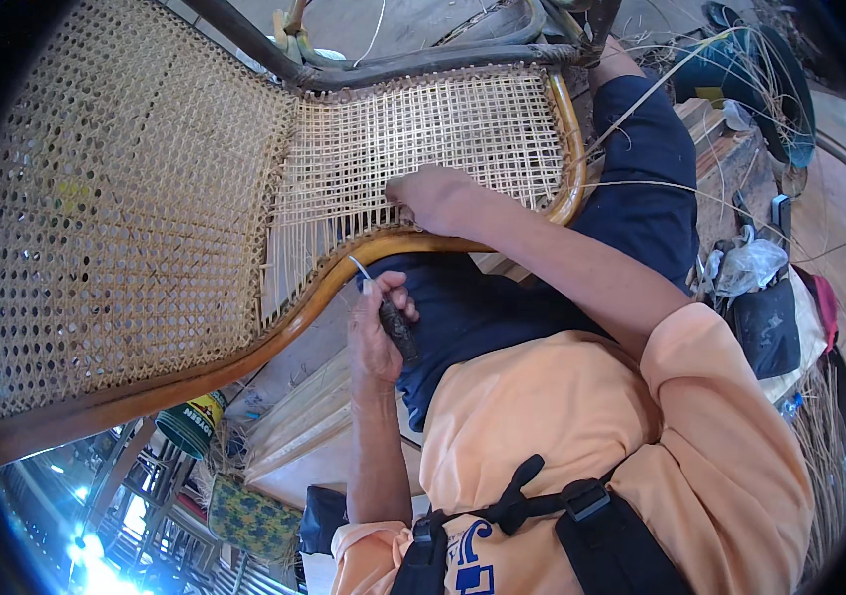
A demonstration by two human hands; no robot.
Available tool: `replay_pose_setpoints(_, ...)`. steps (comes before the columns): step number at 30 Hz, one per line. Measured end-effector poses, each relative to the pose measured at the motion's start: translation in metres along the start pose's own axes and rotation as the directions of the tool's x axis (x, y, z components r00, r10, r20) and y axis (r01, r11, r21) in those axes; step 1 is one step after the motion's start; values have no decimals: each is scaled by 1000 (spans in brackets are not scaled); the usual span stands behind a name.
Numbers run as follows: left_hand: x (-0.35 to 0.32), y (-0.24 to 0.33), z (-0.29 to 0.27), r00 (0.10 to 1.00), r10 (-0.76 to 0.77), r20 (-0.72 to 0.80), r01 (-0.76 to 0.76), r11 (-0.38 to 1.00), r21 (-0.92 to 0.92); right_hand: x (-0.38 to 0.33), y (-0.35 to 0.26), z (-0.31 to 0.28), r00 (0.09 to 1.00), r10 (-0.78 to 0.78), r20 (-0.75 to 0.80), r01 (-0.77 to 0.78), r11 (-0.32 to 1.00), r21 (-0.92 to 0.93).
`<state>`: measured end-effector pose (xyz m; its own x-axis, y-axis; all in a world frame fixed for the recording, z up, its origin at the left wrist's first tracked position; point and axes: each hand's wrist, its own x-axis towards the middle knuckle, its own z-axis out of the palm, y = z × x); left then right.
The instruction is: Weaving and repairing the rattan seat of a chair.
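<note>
A curved chair frame of glossy brown rattan (383,245) lies across my lap, its panel of woven cane (423,124) facing up. My right hand (438,201) is over the middle of this open square weave, fingers closed and pinching at the cane strands; the exact strand is partly hidden by the fingers. Below the rim, my left hand (380,322) wraps round an awl (396,327) with a dark, rough handle. Its thin, bent metal tip points up toward the frame's edge. Between the two hands, loose lengthwise strands (294,253) show gaps without crosspieces.
To the left stretches a finished panel of cane mesh (125,198). A dark pole (433,59) borders the far side. Green bucket (780,94), loose cane fibres and a clear plastic bag (750,266) are on the right. Wooden boards (314,421) and a printed tin (192,424) lie lower left.
</note>
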<state>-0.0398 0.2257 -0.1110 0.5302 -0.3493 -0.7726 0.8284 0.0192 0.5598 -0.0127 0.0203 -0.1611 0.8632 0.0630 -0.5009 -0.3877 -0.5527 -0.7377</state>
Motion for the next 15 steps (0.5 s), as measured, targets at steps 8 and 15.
replay_pose_setpoints(8, 37, 50, 57, 998, -16, 54, -28, 697, 717, -78, 23, -93, 956, 27, -292, 216, 606, 765)
replay_pose_setpoints(15, 115, 24, 145, 868, -168, 468, -392, 346, 852, -132, 16, -139, 769, -102, -631, 623, 340, 704)
